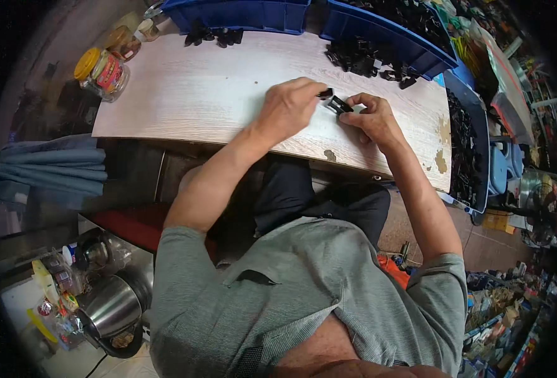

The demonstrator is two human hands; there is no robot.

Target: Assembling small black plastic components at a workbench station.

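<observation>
Gleaming black, small part (326, 94) is finger-pinched by left hand (291, 105), boxy, slotted dark clip (338, 104) finger-held by right hand (375, 120)

Several fingers of the left hand (294, 101) are hidden behind its own back, so their exact grip on the small black piece (325, 94) is not clear. The second black piece (339, 105) is partly covered by the right hand (373, 120), and its details are too small to tell. Whether these two pieces touch, I cannot say. The upper edge cuts off the left blue bin (240, 16) and the right blue bin (395, 34). The trousers (288, 192) are partly hidden under the surface (184, 107). At the lower right, the clutter (508, 309) is too blurred for naming.
</observation>
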